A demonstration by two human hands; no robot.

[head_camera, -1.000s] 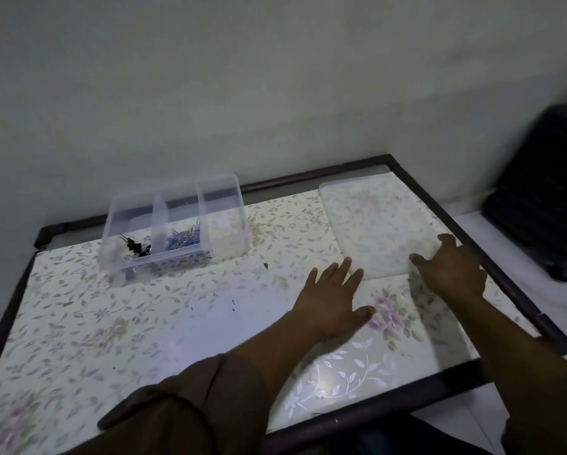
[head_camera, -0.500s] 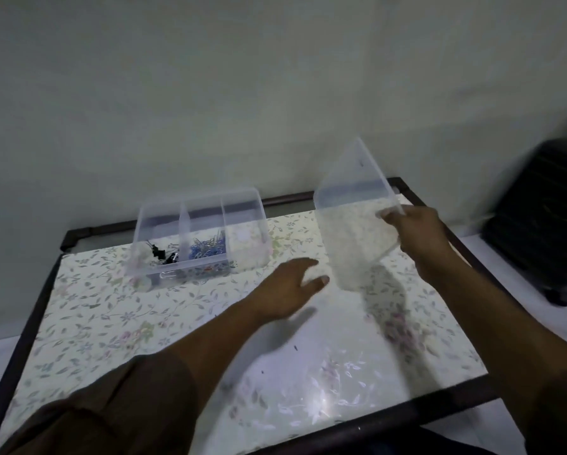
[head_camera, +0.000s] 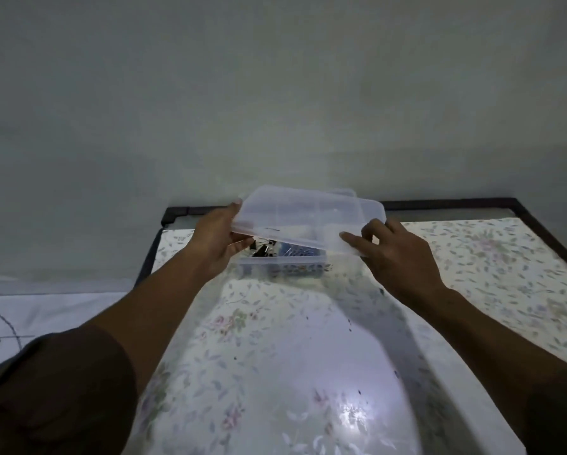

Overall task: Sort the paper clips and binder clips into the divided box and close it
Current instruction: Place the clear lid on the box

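Note:
The clear divided box stands near the far edge of the table. Black binder clips and blue paper clips show in it under the lid's raised near edge. The translucent lid hovers tilted just over the box, hiding most of its compartments. My left hand grips the lid's left end, thumb on top and fingers beneath. My right hand pinches the lid's right near corner.
The table carries a floral cover and a dark frame, with a bright glare near the front. A pale wall rises right behind the box. White floor and a thin cable lie to the left.
My right hand lifted the lid off the table's right side and carried it left over the box. My left hand rose from the table and took the lid's left end.

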